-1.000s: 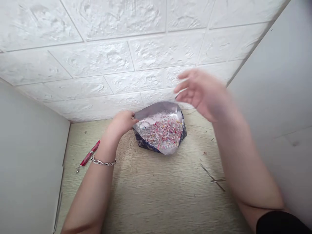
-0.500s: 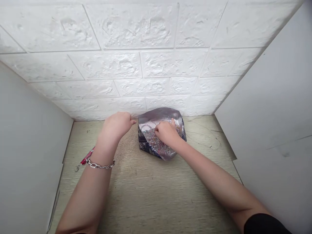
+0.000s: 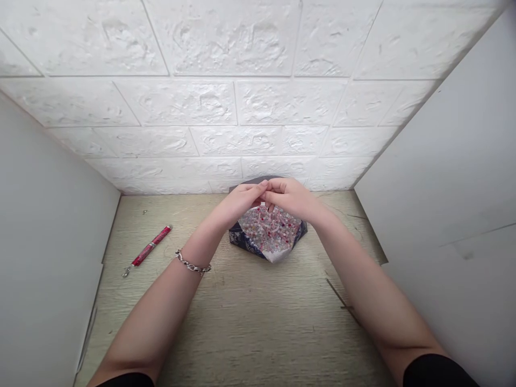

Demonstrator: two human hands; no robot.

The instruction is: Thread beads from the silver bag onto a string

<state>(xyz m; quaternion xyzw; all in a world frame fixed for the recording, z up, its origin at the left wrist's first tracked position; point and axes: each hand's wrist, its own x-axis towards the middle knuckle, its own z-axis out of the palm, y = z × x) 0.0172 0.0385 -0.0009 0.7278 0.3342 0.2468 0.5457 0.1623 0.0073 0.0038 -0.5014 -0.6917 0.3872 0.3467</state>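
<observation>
An open pouch (image 3: 250,246) with a dark blue patterned outside stands near the wall, full of small pink, white and red beads (image 3: 268,228). Above its back part my left hand (image 3: 239,204) and my right hand (image 3: 292,199) meet at the fingertips. The fingers of both are pinched together, and what they hold, if anything, is too small to make out. A silver chain bracelet (image 3: 192,267) is round my left wrist.
A red pen-like item (image 3: 151,246) with a metal clasp lies at the left on the wooden surface (image 3: 250,322). A thin brown stick-like thing (image 3: 338,295) is beside my right forearm. White brick-pattern wall (image 3: 262,102) behind; grey panels on both sides.
My left hand has moved right to above the pouch, uncovering the red item. My right hand has lifted out of the beads and now touches the left. The brown stick-like thing has come into view.
</observation>
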